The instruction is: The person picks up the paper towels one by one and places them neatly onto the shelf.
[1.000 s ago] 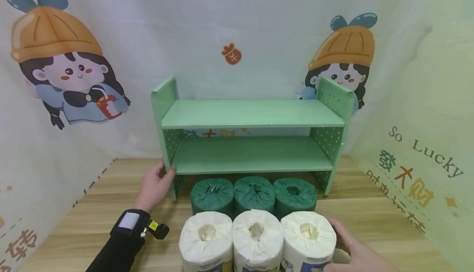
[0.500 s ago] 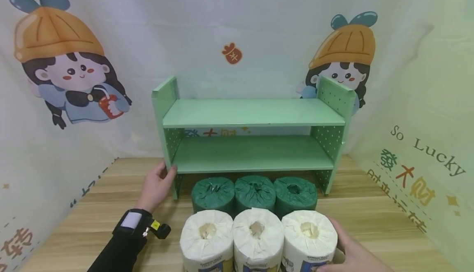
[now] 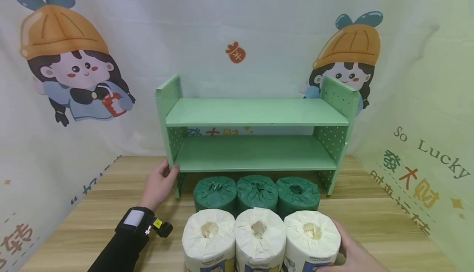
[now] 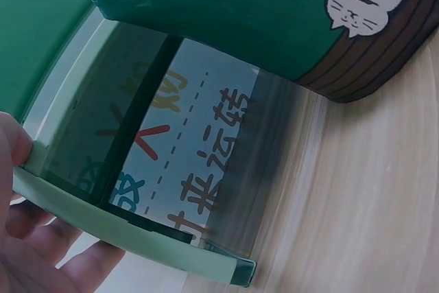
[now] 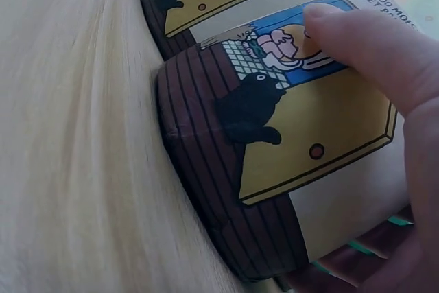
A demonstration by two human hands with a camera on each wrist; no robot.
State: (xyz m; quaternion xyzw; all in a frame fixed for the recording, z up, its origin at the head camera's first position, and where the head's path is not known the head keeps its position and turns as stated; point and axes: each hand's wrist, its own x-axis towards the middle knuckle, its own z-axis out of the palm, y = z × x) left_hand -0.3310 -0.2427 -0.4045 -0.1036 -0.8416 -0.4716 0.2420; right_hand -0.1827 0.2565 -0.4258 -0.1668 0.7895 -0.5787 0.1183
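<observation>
At the left side of a light green two-tier shelf rack (image 3: 255, 152), my left hand (image 3: 158, 184) grips the side panel, thumb in front and fingers on the outside. In the left wrist view the fingers (image 4: 51, 245) lie against the panel's outer face. Three white-wrapped toilet paper rolls stand in a row at the front. My right hand (image 3: 355, 252) holds the rightmost white roll (image 3: 312, 251), thumb on its printed front in the right wrist view; its other fingers are mostly hidden. Behind them stand three green-wrapped rolls, one in the middle (image 3: 257, 191).
The rolls and rack stand on a wood-grain tabletop (image 3: 370, 218). A printed cloth backdrop (image 3: 274, 41) hangs behind and along both sides. The green rolls stand close in front of the rack's lower opening.
My right thumb has slid slightly farther across the front of the rightmost white roll. The head view has shifted a little; the rack, rolls and left hand keep their places.
</observation>
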